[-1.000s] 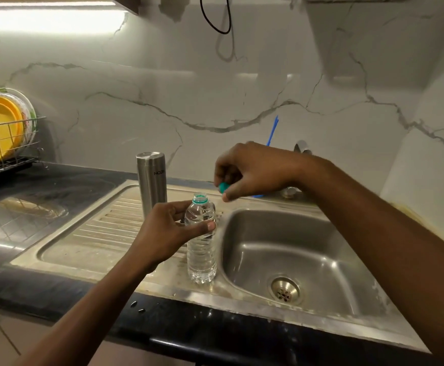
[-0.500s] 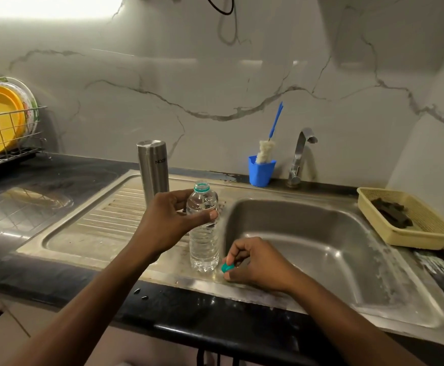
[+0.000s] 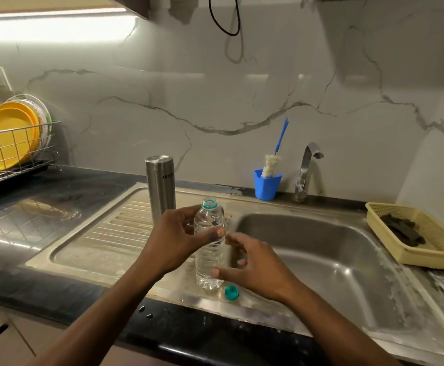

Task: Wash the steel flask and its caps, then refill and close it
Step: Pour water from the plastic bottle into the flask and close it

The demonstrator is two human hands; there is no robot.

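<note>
Apparently refilling is starting: the left hand (image 3: pixel 174 240) is gripping the uncapped water bottle (image 3: pixel 208 265), the right hand (image 3: pixel 258 270) hovering slack, empty. The steel flask (image 3: pixel 160 183) is probably awaiting uncapping.

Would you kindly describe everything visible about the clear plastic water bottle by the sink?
The clear plastic water bottle stands upright on the steel drainboard beside the sink basin. Its body is ribbed, seemingly holding water, with a teal neck ring and an open mouth. The left hand grips its upper half; the right hand hovers open by its lower side. Its round teal cap lies beside the base.
</note>
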